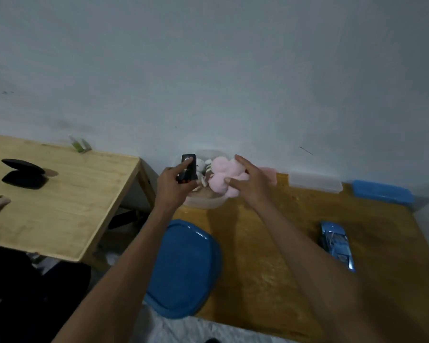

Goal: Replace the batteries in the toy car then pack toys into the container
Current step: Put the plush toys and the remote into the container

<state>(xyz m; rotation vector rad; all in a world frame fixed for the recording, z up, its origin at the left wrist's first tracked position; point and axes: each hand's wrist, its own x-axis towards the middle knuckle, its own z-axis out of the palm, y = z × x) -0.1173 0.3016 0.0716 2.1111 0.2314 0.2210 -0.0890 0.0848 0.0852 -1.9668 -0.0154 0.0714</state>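
A clear plastic container [203,203] stands at the far left corner of the darker wooden table [270,256], against the wall. My left hand [174,186] holds a black remote control [188,168] upright over the container's left side. My right hand [250,181] grips a pink plush toy [223,178] that rests in the container on top of other toys. The blue toy car [337,243] lies on the table to the right, apart from both hands. A blue lid [183,268] lies on the near left part of the table.
A lighter wooden table [60,201] stands to the left with an open black case [24,173] on it. Against the wall behind the darker table lie a pink box [269,174], a clear box [315,181] and a blue box [382,191].
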